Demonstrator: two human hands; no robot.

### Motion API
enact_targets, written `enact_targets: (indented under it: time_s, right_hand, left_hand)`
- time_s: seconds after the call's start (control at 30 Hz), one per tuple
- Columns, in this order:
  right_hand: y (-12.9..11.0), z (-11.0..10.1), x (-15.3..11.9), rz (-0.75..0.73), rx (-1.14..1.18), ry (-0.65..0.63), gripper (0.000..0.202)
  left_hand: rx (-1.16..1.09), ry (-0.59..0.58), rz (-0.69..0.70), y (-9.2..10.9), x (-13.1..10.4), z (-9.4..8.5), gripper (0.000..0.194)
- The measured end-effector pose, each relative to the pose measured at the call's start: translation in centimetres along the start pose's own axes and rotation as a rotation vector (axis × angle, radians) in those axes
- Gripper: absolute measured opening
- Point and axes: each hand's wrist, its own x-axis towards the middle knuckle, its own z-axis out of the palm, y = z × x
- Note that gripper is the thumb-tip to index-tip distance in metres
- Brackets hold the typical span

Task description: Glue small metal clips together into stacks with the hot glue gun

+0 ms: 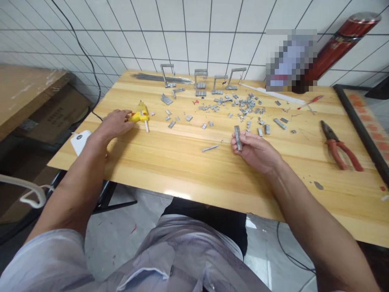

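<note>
My left hand (117,123) is on the handle of a yellow hot glue gun (141,112), its fingers curled round the grip. A white glue stick (147,126) pokes out of the gun's near end. Between the thumb and fingers of my right hand (257,150) is a grey strip of staples (238,138), tilted upward above the table. A thin grey strip (210,148) lies to the left of that hand. Beyond it are scattered many small grey staple pieces (251,103). Small grey frames (201,81) stand upright along the back, some with little objects hanging from them.
Red-handled pliers (343,152) and a red pen (310,102) lie on the right. A dark red flask (337,50) stands by the tiled wall. Thin metal rods (161,78) lie at the back left. A white power strip (80,141) sits under my left forearm.
</note>
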Motion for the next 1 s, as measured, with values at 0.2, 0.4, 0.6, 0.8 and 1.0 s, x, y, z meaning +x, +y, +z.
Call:
enact_targets:
  time_s: [0.2,0.4,0.6,0.8,1.0]
  right_hand:
    - [0.1,0.0,-0.1,-0.016,-0.077,-0.004,0.032]
    - [0.2,-0.1,-0.1,-0.003,-0.115,0.024,0.036]
    - [0.2,-0.4,0.1,-0.024,-0.108,0.033,0.033]
    - [-0.2,0.2,0.3,-0.074,-0.12,0.111,0.041]
    - [-1.7,1.9,0.1,-0.175,-0.209,0.18,0.042]
  left_hand:
    - [0.093,-0.051,-0.052,1.0,1.2,0.2,0.062]
    - [0.048,-0.033,-0.14,2.1,2.1,0.2,0.064]
    - [-0.074,0.326,-0.165,3.3,0.5,-2.6,0.041]
    - [-0.139,0.555,0.19,8.4,-2.0,-4.8,0.025]
    - [-0.25,0.567,0.613,15.1,-4.9,-1.1,0.029]
